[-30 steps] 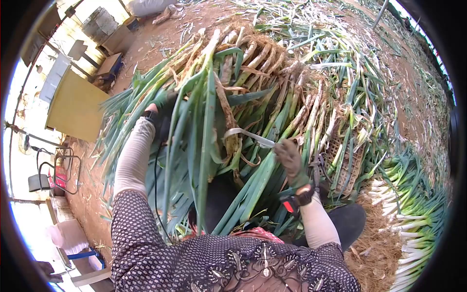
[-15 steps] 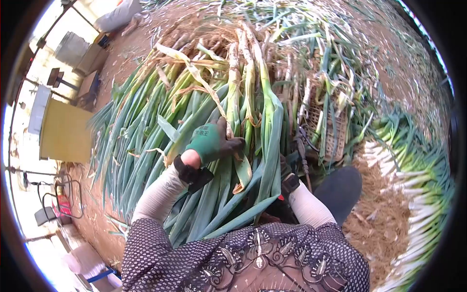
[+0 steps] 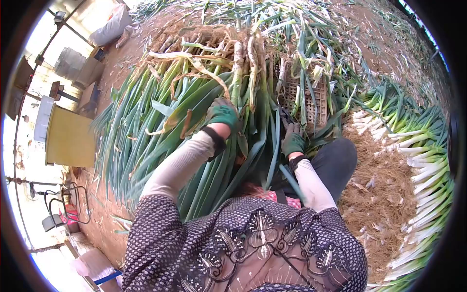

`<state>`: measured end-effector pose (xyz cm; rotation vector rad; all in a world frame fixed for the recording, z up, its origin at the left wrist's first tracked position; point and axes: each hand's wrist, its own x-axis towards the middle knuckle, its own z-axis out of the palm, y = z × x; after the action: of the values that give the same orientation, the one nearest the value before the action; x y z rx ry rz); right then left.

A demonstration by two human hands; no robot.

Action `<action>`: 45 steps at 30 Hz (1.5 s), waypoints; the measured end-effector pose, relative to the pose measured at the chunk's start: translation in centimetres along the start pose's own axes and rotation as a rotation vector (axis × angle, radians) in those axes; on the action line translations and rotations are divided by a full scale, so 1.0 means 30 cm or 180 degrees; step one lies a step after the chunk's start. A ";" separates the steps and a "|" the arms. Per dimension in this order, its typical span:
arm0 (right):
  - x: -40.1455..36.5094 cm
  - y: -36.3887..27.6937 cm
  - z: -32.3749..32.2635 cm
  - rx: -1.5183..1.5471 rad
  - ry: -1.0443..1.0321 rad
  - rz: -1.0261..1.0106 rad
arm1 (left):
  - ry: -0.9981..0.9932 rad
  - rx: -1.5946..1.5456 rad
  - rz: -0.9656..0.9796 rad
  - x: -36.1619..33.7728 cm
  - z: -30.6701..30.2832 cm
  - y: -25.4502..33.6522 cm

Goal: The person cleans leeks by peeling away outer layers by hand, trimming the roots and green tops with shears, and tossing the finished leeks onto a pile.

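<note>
A big heap of long green onions [image 3: 160,112] lies before me, roots and dry outer leaves at the far end and green tops toward my body. My left hand [image 3: 224,117], in a green and dark glove, is closed around a stalk in the middle of the heap. A dry, curled leaf [image 3: 206,70] reaches down to its fingers. Beside the heap's right side is my right hand [image 3: 293,141], gloved too, with its fingers bent against a dark, narrow tool [image 3: 286,117]. The kind of tool is not clear, and leaves partly hide it.
A woven plastic crate [image 3: 316,104] with stalks and leaves over it stands at right. Peeled white-stemmed onions [image 3: 428,180] lie in a curved row at far right, beside trimmed roots [image 3: 374,194]. A yellow panel [image 3: 72,136] and a cart frame [image 3: 68,204] stand left.
My left hand has shifted up and right across the heap. My right hand has come up from behind the leaves into view. The hanging green tops near it have moved aside.
</note>
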<state>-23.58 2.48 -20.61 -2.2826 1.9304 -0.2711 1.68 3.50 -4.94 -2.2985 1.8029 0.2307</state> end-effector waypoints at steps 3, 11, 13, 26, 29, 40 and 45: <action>0.005 0.033 -0.025 0.0478 -0.0389 0.0228 | 0.0275 0.0981 -0.0073 0.018 0.156 0.058; -0.031 0.138 -0.143 0.4241 -0.1108 0.2259 | -0.0981 -0.0033 -0.0120 -0.257 -0.142 -0.130; -0.085 0.128 -0.183 0.4174 -0.0873 0.2188 | -0.1450 0.0024 0.0009 -0.216 -0.193 -0.143; -0.079 0.152 0.042 -0.0840 0.0957 -0.0309 | -0.0981 -0.1181 0.0405 0.031 0.169 0.511; -0.099 0.123 0.005 -0.0592 -0.0092 0.0306 | -0.1058 -0.1370 -0.0237 0.129 0.423 0.517; 0.009 0.187 -0.046 0.1349 -0.1241 0.1241 | -0.0950 -0.4270 0.0534 0.104 0.400 0.439; -0.068 0.225 -0.135 0.2852 -0.0923 0.1408 | -0.1697 -0.4838 0.0710 -0.124 0.339 0.456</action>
<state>-31.30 3.42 -18.25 -1.2255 1.6221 -0.5651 -12.41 6.50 -14.76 -2.1127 1.6803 2.6624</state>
